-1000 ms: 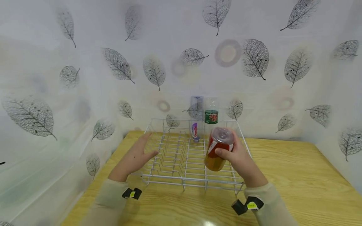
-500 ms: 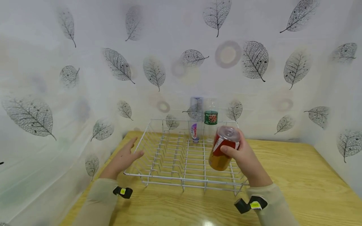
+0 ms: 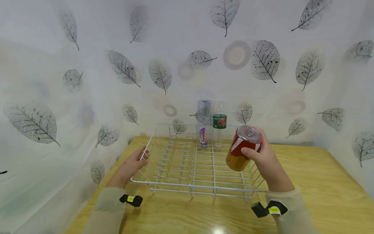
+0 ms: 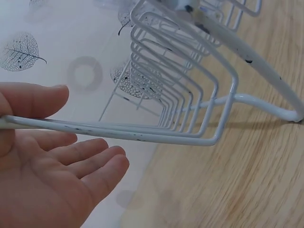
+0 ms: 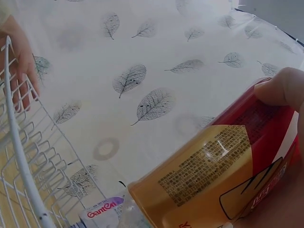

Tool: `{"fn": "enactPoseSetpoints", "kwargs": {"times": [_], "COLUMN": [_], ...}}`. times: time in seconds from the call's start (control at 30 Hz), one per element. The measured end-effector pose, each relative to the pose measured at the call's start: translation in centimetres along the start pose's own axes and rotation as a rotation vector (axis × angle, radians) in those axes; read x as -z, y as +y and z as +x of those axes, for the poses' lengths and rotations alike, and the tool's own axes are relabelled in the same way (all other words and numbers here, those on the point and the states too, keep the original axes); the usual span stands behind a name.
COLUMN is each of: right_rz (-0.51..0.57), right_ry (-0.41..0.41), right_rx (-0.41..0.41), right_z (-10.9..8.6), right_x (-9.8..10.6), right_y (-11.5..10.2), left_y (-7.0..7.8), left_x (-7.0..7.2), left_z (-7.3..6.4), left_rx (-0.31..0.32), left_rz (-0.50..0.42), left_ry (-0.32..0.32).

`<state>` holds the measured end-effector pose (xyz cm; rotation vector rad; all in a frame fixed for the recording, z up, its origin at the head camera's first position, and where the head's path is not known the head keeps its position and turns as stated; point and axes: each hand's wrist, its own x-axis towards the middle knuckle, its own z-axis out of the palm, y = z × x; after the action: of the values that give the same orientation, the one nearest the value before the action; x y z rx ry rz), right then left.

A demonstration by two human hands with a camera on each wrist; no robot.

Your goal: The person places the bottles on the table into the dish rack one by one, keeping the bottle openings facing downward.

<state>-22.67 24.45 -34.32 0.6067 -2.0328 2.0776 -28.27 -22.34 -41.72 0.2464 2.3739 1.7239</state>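
A red and gold drink can (image 3: 240, 155) is in my right hand (image 3: 270, 162), with the thumb across its near side. The can tilts above the right part of a white wire dish rack (image 3: 191, 187). In the right wrist view its gold side (image 5: 204, 161) faces the camera. My left hand (image 3: 128, 169) is at the rack's left side. In the left wrist view the rack's rim wire (image 4: 109, 132) passes between the thumb (image 4: 47, 100) and the fairly straight fingers (image 4: 102, 171). Inside the rack's back stand a clear bottle with a purple label (image 3: 203, 135) and one with a green label (image 3: 219, 121).
The rack sits on a light wooden table (image 3: 304, 182), with rows of bent wire dividers (image 3: 182, 162) in its left half. A white curtain (image 3: 187, 39) with leaf prints hangs behind and at both sides.
My left hand has moved left, out from over the rack, then onto its left rim. My right hand has carried the can to the right and slightly up. The bottles have stayed put.
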Motion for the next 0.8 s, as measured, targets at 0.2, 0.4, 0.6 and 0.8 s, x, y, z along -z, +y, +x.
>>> {"fn": "enactPoseSetpoints", "kwargs": {"times": [0.2,0.4,0.6,0.8], "right_rz": [0.084,0.06,-0.008,-0.186], "right_ry": [0.025,0.066,0.127,0.12], "right_rx": [0.05,0.056,0.049,-0.031], "right_z": [0.1,0.2,0.7,2.7], "right_x": [0.9,1.1,1.6,1.9], "right_y": [-0.4,-0.6,-1.1,-1.7], "left_y": [-0.7,-0.8,-0.8,-1.0], "left_x": [0.1,0.1,-0.1,-0.3], "left_z": [0.0,-0.1,0.2,0.3], "left_rx": [-0.004,-0.012,-0.043,-0.038], "left_rz": [-0.103,-0.181,-0.182,-0.222], "left_ry": [-0.01,-0.033,-0.041,-0.066]}}
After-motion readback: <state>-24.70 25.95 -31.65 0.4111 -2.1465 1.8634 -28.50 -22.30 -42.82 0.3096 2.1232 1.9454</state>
